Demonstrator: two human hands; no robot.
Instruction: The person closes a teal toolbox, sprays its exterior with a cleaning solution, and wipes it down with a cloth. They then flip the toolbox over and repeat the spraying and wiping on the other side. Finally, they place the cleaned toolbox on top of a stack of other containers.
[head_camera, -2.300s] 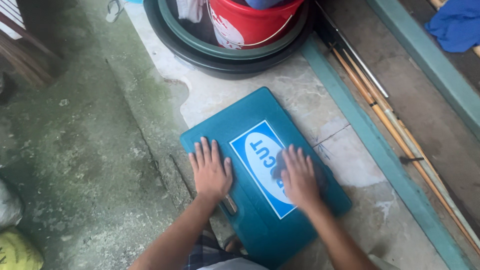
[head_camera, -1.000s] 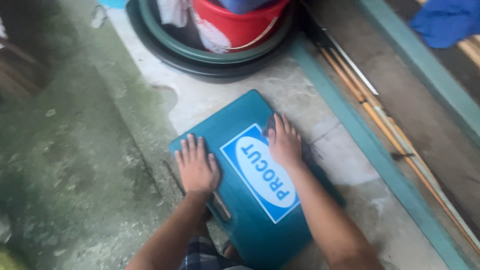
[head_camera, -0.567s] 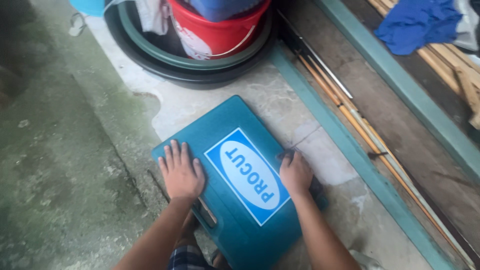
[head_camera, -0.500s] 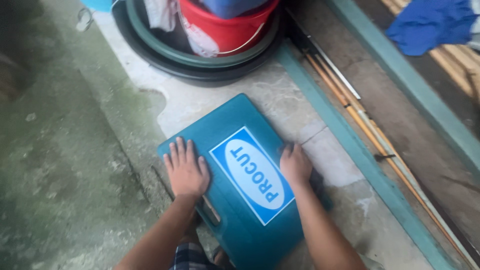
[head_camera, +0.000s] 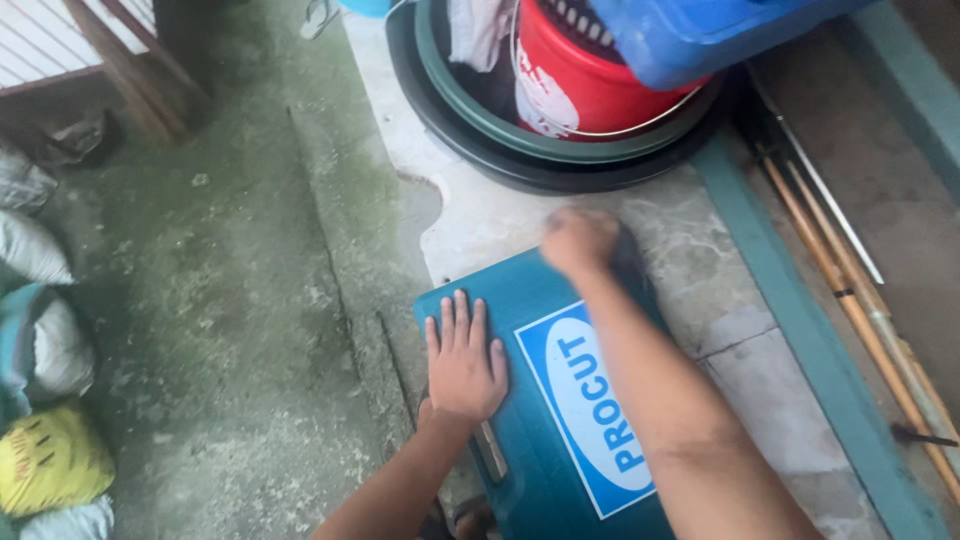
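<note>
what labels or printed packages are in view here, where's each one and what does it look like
Case label: on the teal case lid between left hand and right forearm; blue rectangle, white oval, blue lettering.
Bucket print: side of the red bucket, top centre; white patch.
Yellow sack: bottom left; dark markings.

Outdoor yard or back area of a home, used for chores and rough work. Ground at left and centre is rough grey concrete with green moss stains (head_camera: 250, 300); a pale worn stone slab (head_camera: 480, 215) sits at upper centre. Stacked round dark plastic wash basins (head_camera: 480, 150) hold a red plastic bucket (head_camera: 570, 90) at top. Filled cloth sacks (head_camera: 45, 400) lie at the left edge, long wooden poles (head_camera: 850, 300) at right
</note>
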